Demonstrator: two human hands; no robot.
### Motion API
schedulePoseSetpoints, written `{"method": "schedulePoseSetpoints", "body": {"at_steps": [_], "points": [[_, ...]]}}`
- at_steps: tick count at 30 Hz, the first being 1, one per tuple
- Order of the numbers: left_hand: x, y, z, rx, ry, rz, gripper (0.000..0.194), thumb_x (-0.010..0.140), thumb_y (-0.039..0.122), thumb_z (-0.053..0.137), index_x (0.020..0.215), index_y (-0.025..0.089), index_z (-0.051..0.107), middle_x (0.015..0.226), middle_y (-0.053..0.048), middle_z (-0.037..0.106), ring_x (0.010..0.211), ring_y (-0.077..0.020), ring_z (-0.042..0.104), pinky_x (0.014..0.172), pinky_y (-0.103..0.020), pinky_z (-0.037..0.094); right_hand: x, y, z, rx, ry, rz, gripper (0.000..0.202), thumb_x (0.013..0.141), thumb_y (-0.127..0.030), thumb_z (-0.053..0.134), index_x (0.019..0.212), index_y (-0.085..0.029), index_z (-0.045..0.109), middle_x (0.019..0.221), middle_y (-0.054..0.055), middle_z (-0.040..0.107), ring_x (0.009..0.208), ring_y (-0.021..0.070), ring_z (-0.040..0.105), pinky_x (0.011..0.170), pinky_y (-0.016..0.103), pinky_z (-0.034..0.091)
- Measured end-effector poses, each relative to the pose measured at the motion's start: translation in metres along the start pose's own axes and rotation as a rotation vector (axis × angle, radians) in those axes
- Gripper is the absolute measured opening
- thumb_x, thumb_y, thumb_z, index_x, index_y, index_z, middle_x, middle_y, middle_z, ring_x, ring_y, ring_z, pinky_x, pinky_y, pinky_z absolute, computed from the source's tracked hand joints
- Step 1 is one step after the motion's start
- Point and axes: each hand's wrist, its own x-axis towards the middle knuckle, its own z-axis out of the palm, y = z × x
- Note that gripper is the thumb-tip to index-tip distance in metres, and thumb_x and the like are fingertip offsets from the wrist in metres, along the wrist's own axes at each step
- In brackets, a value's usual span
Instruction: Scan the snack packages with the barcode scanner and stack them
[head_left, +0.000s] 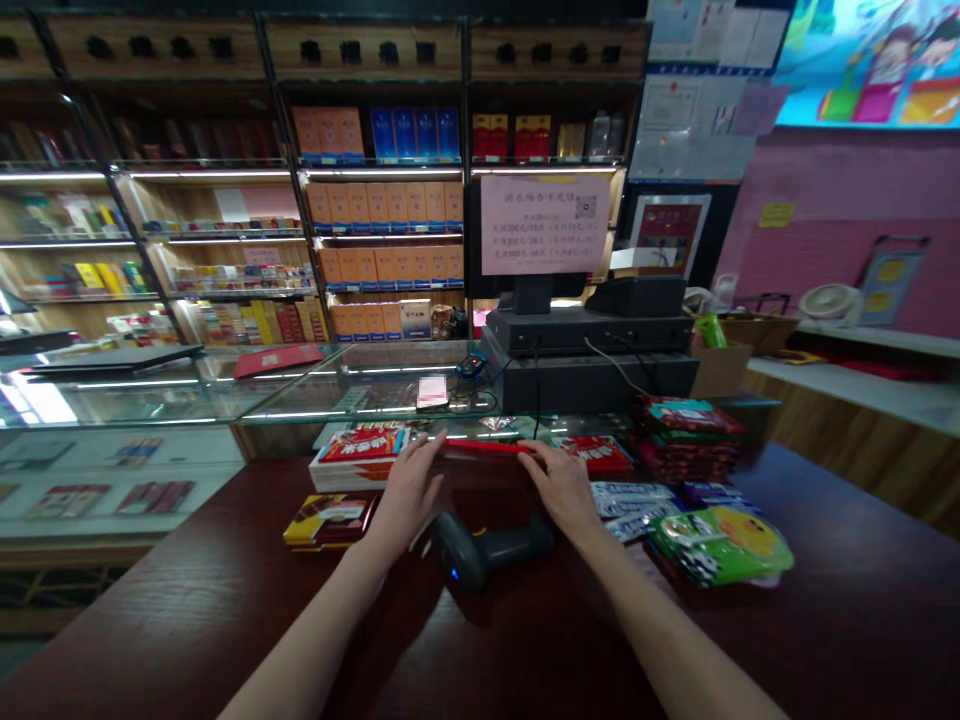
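Observation:
A thin, flat red packet, seen nearly edge-on, is held between my two hands above the dark wooden counter. My left hand grips its left end with the fingertips, the thumb pointing inward. At the other end, the fingers of my right hand pinch the packet. Below it lies a dark barcode scanner with a small blue light. Beside my left hand are a stack of red-and-white packets and yellow-brown packets. Blue-and-white packets lie close to my right forearm.
A green bag with a yellow character sits on the right, with a pile of dark red packets behind it. The register's dark base and monitor stand on the glass display case. Stocked shelves line the back wall.

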Motion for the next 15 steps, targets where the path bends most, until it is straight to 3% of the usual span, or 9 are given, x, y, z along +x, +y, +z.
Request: {"method": "schedulePoseSetpoints", "body": {"at_steps": [6, 15], "points": [[-0.007, -0.007, 0.003, 0.235, 0.017, 0.137, 0.065, 0.09, 0.011, 0.047, 0.151, 0.027, 0.032, 0.144, -0.006, 0.051, 0.145, -0.025, 0.032, 0.122, -0.051, 0.025, -0.001, -0.002, -0.004, 0.041, -0.021, 0.016, 0.027, 0.097, -0.039, 0.048, 0.111, -0.028, 0.069, 0.101, 0.003, 0.076, 0.098, 0.0222, 0.068, 0.092, 0.036, 0.041], [-0.011, -0.001, 0.005, 0.432, 0.097, 0.145, 0.077, 0.087, 0.015, 0.058, 0.154, 0.024, 0.021, 0.143, -0.012, 0.049, 0.143, -0.0291, 0.037, 0.123, -0.056, 0.016, -0.002, -0.007, -0.012, 0.047, -0.009, 0.016, 0.03, 0.096, -0.045, 0.047, 0.107, -0.03, 0.071, 0.09, 0.002, 0.076, 0.093, 0.0239, 0.067, 0.084, 0.034, 0.042]]}}
